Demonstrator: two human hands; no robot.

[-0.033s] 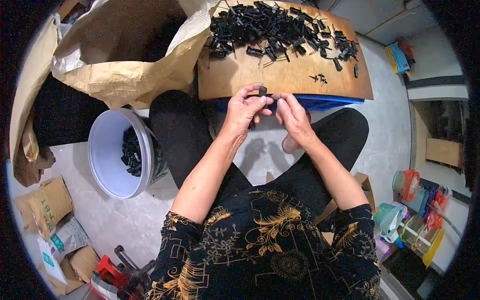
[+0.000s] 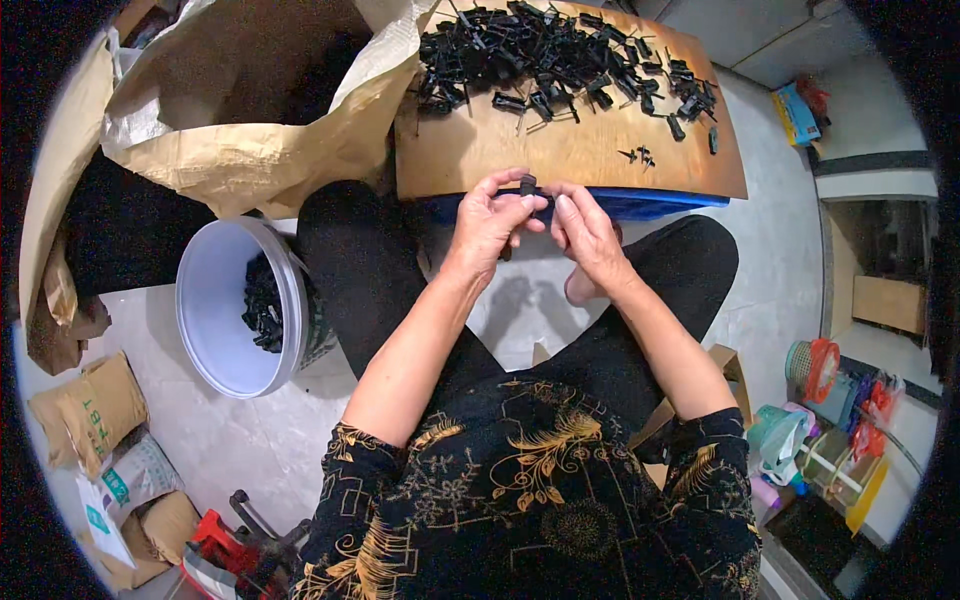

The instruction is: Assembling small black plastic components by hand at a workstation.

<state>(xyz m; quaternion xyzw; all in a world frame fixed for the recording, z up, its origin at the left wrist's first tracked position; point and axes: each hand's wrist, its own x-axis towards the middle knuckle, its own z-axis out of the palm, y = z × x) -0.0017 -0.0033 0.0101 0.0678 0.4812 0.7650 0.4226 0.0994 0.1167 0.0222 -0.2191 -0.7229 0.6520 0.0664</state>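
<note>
Over the near edge of the wooden board (image 2: 560, 165), my left hand (image 2: 487, 225) pinches a small black plastic part (image 2: 528, 185) between thumb and fingers, its blocky end pointing up. Close beside it on the right, my right hand (image 2: 590, 235) has thumb and fingers pressed together near the part's side. Whatever lies in that pinch is too small to make out. A large heap of black plastic parts (image 2: 530, 55), many with thin stems, covers the far side of the board. A few tiny black pieces (image 2: 637, 156) lie apart, nearer to my right hand.
A white bucket (image 2: 205, 330) with black parts (image 2: 264, 310) inside stands tilted toward view at my left. Behind it gapes a big tan sack (image 2: 250, 165). Packed bags (image 2: 95, 410) lie at lower left, above a red item (image 2: 215, 545). Baskets and household goods (image 2: 810, 420) line the right.
The black part in my left hand has turned slightly, and my right hand has shifted a little toward the left. The rest looks the same.
</note>
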